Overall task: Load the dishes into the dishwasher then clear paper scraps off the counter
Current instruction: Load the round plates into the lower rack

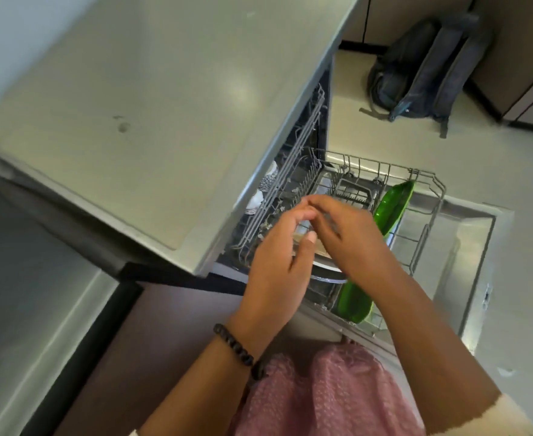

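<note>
The dishwasher's lower rack (428, 180) is pulled out over the open door (466, 247). A green leaf-shaped plate (392, 206) stands on edge at its right side, and a second green plate (354, 303) stands at its near end. A white plate (328, 269) with a dark rim lies under my hands. My left hand (277, 265) and my right hand (350, 234) meet fingertip to fingertip above the rack. Something pale and see-through shows between them, too blurred to name. The grey counter (133, 121) at upper left shows no paper scraps in the part I see.
The upper rack (285, 184) sticks out a little under the counter edge, with white cups (265, 190) behind it. A dark backpack (425, 73) leans against the cabinets on the floor at upper right. My pink clothing (321, 388) fills the bottom.
</note>
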